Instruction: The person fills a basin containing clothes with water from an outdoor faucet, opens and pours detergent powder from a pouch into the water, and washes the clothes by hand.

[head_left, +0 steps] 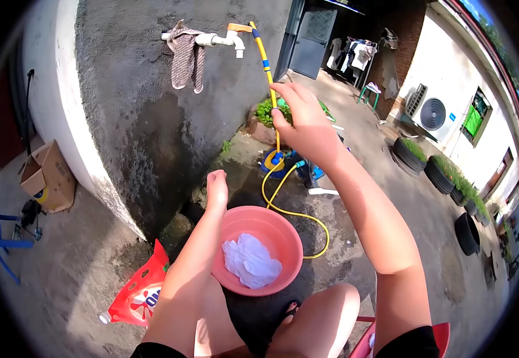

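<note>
White crumpled cloth is already in the round pink plastic basin below the left hand, nobody's working it yet. Right hand has fingers parted by the long yellow hose; left's grip, can't tell.

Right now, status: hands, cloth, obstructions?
Left hand near pink basin, grip unclear. Right hand open by yellow hose, contact unclear. White cloth in basin, nothing covering it.

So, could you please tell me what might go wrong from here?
The right hand is raised by the yellow pole in this view; a bump might topple it. The yellow hose loops beside the pink basin, so tugging the hose could jostle the basin. The red bag seems close to the left leg and might get bumped.
</note>
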The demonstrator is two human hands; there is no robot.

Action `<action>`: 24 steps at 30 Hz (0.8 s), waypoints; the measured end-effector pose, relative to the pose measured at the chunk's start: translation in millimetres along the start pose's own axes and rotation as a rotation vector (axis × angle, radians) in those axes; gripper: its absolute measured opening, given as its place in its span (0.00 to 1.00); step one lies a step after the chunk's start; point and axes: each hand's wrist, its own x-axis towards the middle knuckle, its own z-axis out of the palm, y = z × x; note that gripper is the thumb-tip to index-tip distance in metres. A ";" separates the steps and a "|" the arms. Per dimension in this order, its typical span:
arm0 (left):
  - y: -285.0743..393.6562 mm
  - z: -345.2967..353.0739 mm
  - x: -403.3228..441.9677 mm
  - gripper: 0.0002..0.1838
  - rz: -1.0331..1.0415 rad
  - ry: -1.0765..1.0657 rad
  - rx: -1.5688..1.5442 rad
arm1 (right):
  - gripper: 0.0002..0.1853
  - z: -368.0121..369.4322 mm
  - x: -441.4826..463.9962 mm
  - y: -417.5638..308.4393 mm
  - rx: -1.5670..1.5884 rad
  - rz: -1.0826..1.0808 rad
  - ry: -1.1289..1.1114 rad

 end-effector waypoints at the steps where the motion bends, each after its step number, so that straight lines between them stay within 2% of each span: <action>1: -7.7 -4.6 -0.1 0.18 0.163 0.023 0.015 | 0.20 0.4 2.8 1.3 -0.004 -0.006 0.013; 2: -16.4 -8.9 -0.1 0.17 0.100 0.048 0.082 | 0.18 10.9 22.3 10.4 -0.029 -0.113 0.113; 3: -32.1 -32.8 9.3 0.18 -0.091 0.097 0.170 | 0.18 43.7 49.8 6.5 -0.044 -0.148 0.098; 5: -15.9 -22.7 6.0 0.20 -0.040 -0.017 0.185 | 0.17 67.7 93.4 22.1 -0.132 -0.239 0.119; 6: -5.6 -23.0 4.2 0.22 0.124 -0.034 0.276 | 0.17 82.9 115.9 33.8 -0.192 -0.278 0.181; 8: 13.7 -22.1 -10.7 0.23 0.123 -0.078 0.359 | 0.17 100.8 146.4 40.1 -0.286 -0.226 0.229; 11: 16.3 0.0 -20.2 0.22 0.107 -0.122 0.264 | 0.23 114.2 196.3 45.7 -0.518 0.035 0.041; 14: 10.8 17.0 -11.2 0.22 0.010 -0.101 0.159 | 0.16 130.7 211.7 53.1 -0.521 0.323 -0.073; 17: 6.2 23.9 1.8 0.23 -0.106 -0.044 0.029 | 0.13 135.9 209.1 71.5 -0.685 0.058 -0.119; 18: 5.2 22.3 7.0 0.24 -0.136 -0.017 -0.006 | 0.14 136.3 205.2 72.5 -0.652 0.010 -0.030; 21: -29.9 12.0 29.9 0.25 -0.236 0.030 -0.120 | 0.14 130.2 216.1 80.6 -0.087 0.320 -0.224; 22: -31.7 6.0 34.0 0.25 -0.236 0.055 -0.131 | 0.16 129.0 205.5 70.4 0.200 0.437 -0.043; 23: -32.1 -0.1 38.5 0.25 -0.234 0.079 -0.141 | 0.17 123.6 201.4 61.9 0.260 0.500 -0.046; 24: -30.9 -5.9 42.4 0.24 -0.254 0.099 -0.140 | 0.17 145.6 213.6 103.6 0.028 0.107 0.036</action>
